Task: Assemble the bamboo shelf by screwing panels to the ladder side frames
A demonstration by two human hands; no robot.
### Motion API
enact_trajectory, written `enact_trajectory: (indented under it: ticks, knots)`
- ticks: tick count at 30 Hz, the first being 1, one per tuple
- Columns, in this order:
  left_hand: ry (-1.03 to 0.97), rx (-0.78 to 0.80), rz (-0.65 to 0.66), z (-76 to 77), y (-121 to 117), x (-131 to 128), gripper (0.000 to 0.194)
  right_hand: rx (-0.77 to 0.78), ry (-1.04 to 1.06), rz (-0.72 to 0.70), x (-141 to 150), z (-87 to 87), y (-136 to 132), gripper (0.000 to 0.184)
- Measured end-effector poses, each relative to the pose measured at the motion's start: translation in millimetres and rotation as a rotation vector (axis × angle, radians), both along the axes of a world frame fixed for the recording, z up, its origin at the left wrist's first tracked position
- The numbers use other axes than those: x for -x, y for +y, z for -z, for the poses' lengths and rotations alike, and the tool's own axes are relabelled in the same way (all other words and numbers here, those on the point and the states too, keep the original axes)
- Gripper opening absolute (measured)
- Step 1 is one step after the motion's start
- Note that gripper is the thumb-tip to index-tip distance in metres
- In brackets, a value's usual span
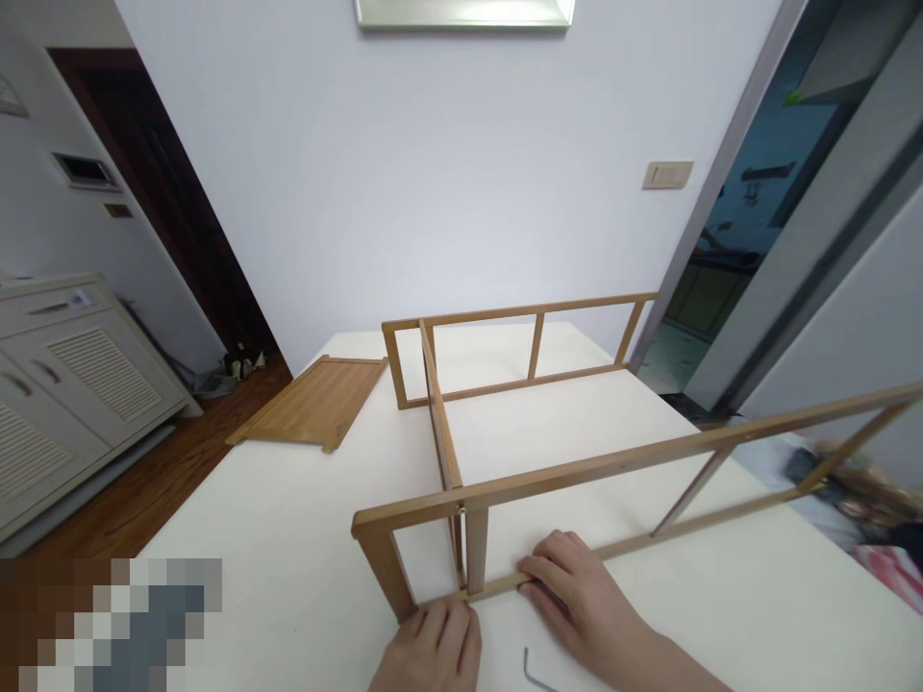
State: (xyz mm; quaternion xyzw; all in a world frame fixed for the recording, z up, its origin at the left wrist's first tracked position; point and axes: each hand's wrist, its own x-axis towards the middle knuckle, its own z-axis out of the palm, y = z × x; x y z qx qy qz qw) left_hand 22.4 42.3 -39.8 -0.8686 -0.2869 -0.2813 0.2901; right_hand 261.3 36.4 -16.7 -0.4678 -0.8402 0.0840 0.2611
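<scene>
A bamboo shelf frame stands on a white table (288, 519). Its near side frame (612, 463) and far side frame (519, 317) are upright, joined by a cross panel (438, 413). My left hand (435, 652) rests at the near frame's bottom rail close to the left corner, fingers curled down. My right hand (577, 601) lies on that same bottom rail just right of the cross panel, fingers pressed over the rail. A small metal hex key (535, 671) lies on the table between my hands.
A loose bamboo shelf board (311, 404) lies at the table's far left edge, overhanging. A white cabinet (64, 384) stands left on the wood floor. A doorway opens at right. The lower-left corner is pixelated.
</scene>
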Motion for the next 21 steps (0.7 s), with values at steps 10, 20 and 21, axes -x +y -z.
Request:
enact_trajectory:
  ticks: [10,20,21]
  knots:
    - [0.065,0.151,0.019,4.4,4.9,7.8,0.018,-0.089,-0.059,0.04,1.3,0.1,3.0,0.013]
    - [0.211,0.492,-0.217,-14.5,49.9,-8.1,0.027,-0.103,-0.03,0.083,2.9,0.6,51.9,0.015]
    - [0.207,0.518,-0.23,-16.4,57.2,-10.0,0.027,-0.114,-0.025,0.087,3.0,0.4,59.0,0.016]
